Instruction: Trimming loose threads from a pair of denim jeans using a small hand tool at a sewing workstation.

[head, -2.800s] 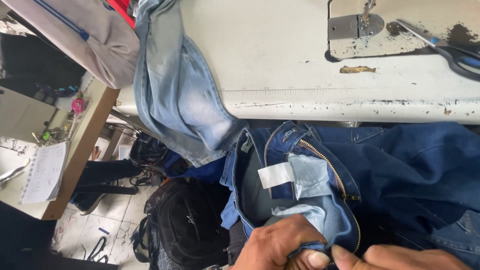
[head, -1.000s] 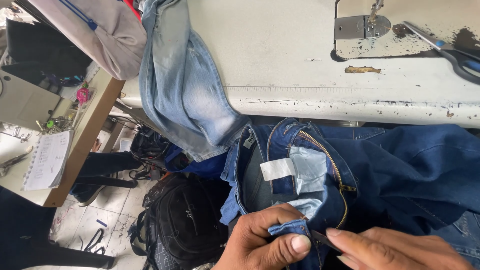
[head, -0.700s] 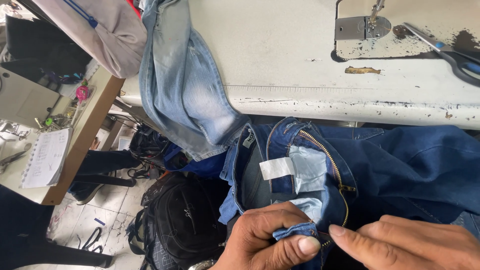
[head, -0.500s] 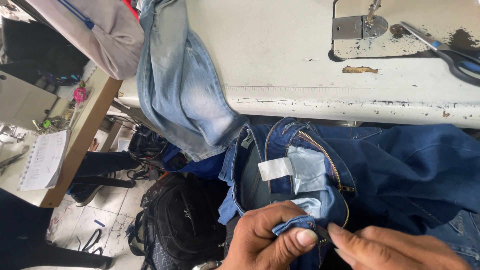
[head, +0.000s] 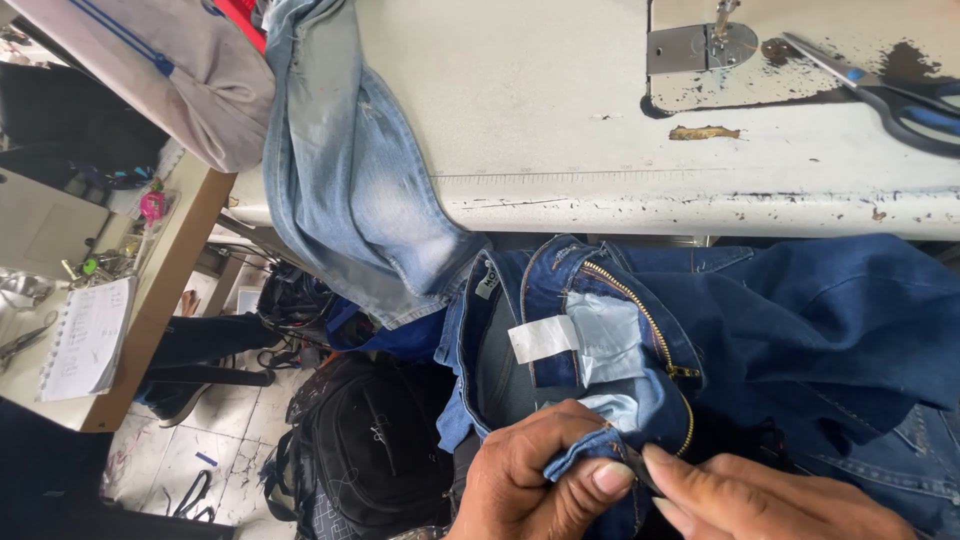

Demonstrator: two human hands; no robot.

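- Dark blue jeans (head: 800,330) lie bunched across the lower right of the frame, below the front edge of the white sewing table (head: 560,110); the waistband is turned open toward the lower centre.
- The open fly shows a brass zipper (head: 645,325) running diagonally, with a white label (head: 543,338) and pale pocket lining (head: 612,335) just left of it.
- Left hand (head: 535,480), bottom centre: thumb and forefinger clamped on the folded denim edge at the bottom of the fly.
- Right hand (head: 770,500), bottom right: fingers held together and extended, fingertips touching the same fold beside the left thumb. Whether they grip a small dark piece there, I cannot tell.
- Handling judgement: denim looks thick and fairly heavy but limp; it sags and folds, so the bulk needs support from lap or table. Not slippery, not fragile.
- Best hold, by my reading: the stitched fly edge or waistband, where layers are stiff enough to pinch firmly. Zipper teeth are hard and may snag.
- A light blue faded garment (head: 350,170) hangs over the table edge, upper left of centre, near the jeans.
- Scissors (head: 890,90) with blue handles lie at the upper right, beside the metal needle plate (head: 700,45).
- A black backpack (head: 370,450) sits on the floor, lower left of centre; a notepad (head: 88,335) rests on a wooden bench at far left.
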